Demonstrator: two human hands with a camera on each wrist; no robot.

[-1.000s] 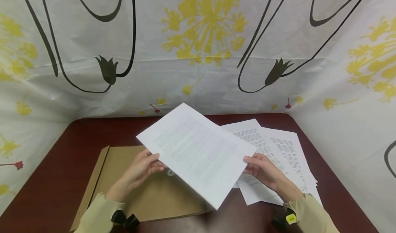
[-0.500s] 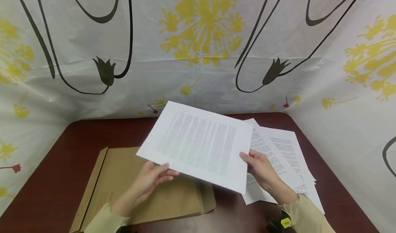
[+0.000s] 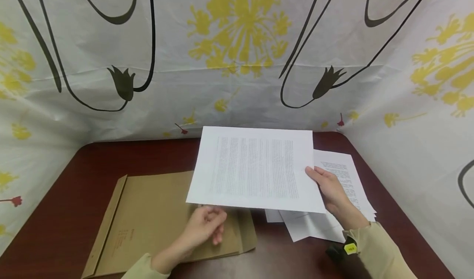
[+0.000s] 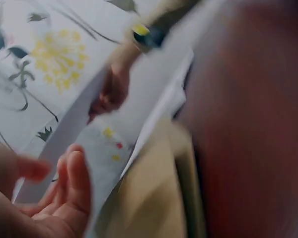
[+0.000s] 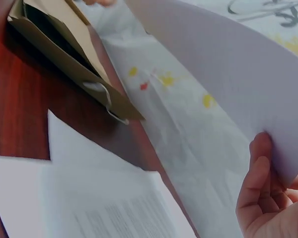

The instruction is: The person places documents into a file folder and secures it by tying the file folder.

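A printed white sheet of paper (image 3: pixel 255 168), its text lines running sideways, hangs above the table in the head view. My right hand (image 3: pixel 331 188) pinches its right edge, thumb on the printed face; the right wrist view shows the fingers (image 5: pixel 260 173) behind the sheet. Apart from the paper, my left hand (image 3: pixel 207 227) is just below its lower left edge, over a brown kraft envelope (image 3: pixel 155 217). The left wrist view shows a gap between the thumb and fingers of that left hand (image 4: pixel 59 198), with nothing held. Whether the paper is one sheet or several, I cannot tell.
More printed sheets (image 3: pixel 342 170) lie fanned out at the right of the dark red table (image 3: pixel 166 155), partly under the held paper. A white string (image 5: pixel 107 96) hangs at the envelope's edge. Patterned cloth (image 3: pixel 237 102) rises behind the table and on both sides.
Both hands held the paper before; my left hand has let go and dropped lower. The sheet has turned until its long edges lie nearly level, moving slightly right with my right hand.
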